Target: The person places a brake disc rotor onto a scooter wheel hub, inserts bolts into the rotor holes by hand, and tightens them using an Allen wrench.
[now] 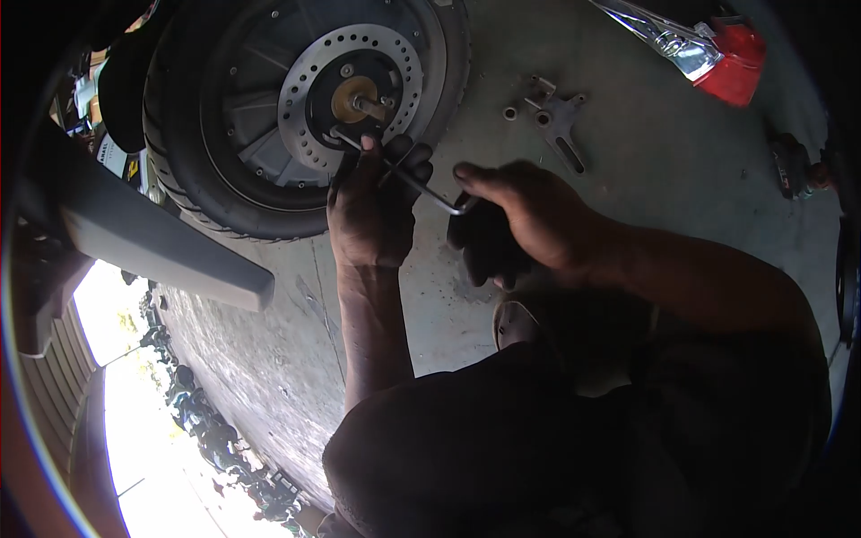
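Grey metal showed in the slim L-shaped key [420, 186] that you held across the lower part of the wheel [266, 146], its long shaft running from the hub face down toward your right side. Your left hand [372, 202] had its dark fingers bent around that shaft, gripping it, with the thumb laid along it close to the far tip. That tip reached the hub area just inside the perforated brake disc [296, 123]; whether it sat in a bolt head could not be told. Your right hand [516, 215] was at the bent end of the key, thumb above and fingers curled below, but you could not tell from this view how firmly they closed on it. Above the tip, the axle [365, 105] stuck out from a brass-coloured centre. On the floor [448, 309], to the right of the tyre, lay a slotted metal bracket [562, 133], with 1 small round part [510, 114] just beside it. Farther right, near the top edge, was a red and chrome piece [731, 65], while a grey panel [170, 242] jutted in from the left, below the wheel.
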A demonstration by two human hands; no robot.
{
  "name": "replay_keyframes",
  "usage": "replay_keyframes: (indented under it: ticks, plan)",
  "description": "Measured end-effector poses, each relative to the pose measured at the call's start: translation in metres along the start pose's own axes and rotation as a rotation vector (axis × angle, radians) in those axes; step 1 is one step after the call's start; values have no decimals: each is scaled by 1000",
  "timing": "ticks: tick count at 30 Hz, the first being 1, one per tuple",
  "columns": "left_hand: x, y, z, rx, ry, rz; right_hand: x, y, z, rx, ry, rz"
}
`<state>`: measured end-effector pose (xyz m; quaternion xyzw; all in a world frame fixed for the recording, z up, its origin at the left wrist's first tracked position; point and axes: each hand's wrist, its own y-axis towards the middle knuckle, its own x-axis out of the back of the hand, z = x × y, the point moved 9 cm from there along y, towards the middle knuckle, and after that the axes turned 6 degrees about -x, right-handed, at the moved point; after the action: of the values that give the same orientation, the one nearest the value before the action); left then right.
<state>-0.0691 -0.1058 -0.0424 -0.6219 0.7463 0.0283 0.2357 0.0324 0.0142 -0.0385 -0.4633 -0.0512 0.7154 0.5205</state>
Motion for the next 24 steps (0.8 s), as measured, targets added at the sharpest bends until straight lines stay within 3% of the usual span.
replay_keyframes:
  ticks: [1, 2, 4, 5, 6, 8, 10, 12, 14, 16, 17, 18, 21, 24]
  plan:
    - [-1, -1, 1, 14, -5, -12, -2, 0, -12, -127, 143, 99]
    - [2, 0, 4, 17, 5, -2, 0, 2, -11, -117, 152, 99]
    - [-6, 0, 3, -22, -103, 81, -1, 1, 11, 160, -221, 85]
    - [1, -3, 9, -12, -116, -14, 4, -4, 21, 255, -472, -37]
    - [-2, -6, 14, -14, -111, -13, 6, -3, 19, 258, -470, -34]
    - [-10, -9, 20, -13, -378, 17, 8, -4, 24, 471, -760, -93]
    - [-11, -12, 22, 6, -396, -42, 10, -5, 24, 571, -802, -111]
    - [-8, -15, 25, 67, -472, -62, 1, -25, 39, 956, -950, -236]
    - [-16, -19, 23, 22, -328, 25, -11, -32, 51, 894, -1064, -184]
    - [-35, -21, 27, 137, -532, 142, -19, -21, 36, 620, -1301, -37]
    - [-33, -22, 28, 72, -515, 105, -16, -17, 31, 587, -1300, -51]
    - [-33, -22, 36, 75, -511, 98, -12, -16, 30, 585, -1293, -46]
    - [-23, -15, 60, 142, -61, 54, 14, -12, 24, 540, -1363, -120]
    - [-27, -1, 74, 172, -90, 41, 27, -8, 24, 622, -1375, -251]
